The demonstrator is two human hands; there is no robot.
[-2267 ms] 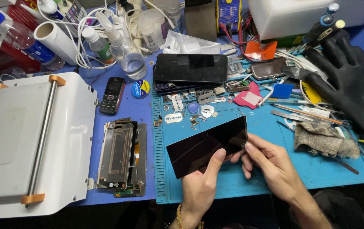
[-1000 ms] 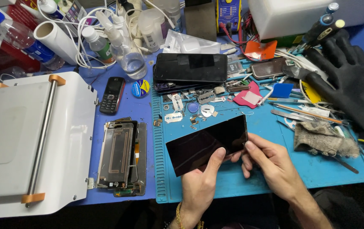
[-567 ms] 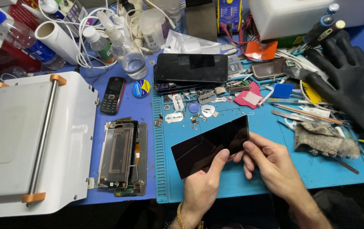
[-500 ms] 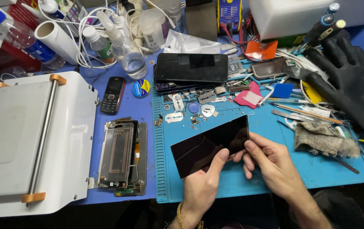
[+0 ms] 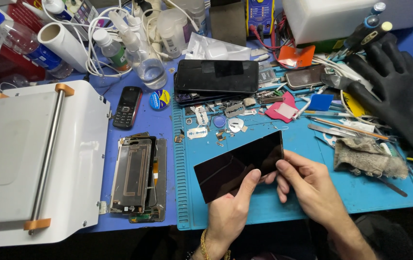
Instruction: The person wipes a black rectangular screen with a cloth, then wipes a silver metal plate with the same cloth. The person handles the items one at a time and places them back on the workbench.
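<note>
Both hands held a dark glass panel (image 5: 239, 166) tilted above the blue mat (image 5: 312, 192), near its front edge. The left hand (image 5: 230, 212) gripped the panel's lower edge, thumb pressed on the face and fingers hidden behind. The right hand (image 5: 310, 185) pinched the panel's right end, fingertips closed on its edge.

Just beyond the panel, razor blades (image 5: 197, 133) and small parts lay scattered on the mat. A stack of phones (image 5: 216, 77) sat further back. Left of the mat lay an opened phone frame (image 5: 136, 175), a small keypad phone (image 5: 127, 107) behind it, and a white machine (image 5: 33, 159) with a metal bar at the far left. To the right, a grey rag (image 5: 367, 156) lay near the right hand, tweezers (image 5: 346, 127) behind it, and a black glove (image 5: 399, 96) rested at the mat's far corner. Bottles (image 5: 115, 48) and white cables crowded the back of the table.
</note>
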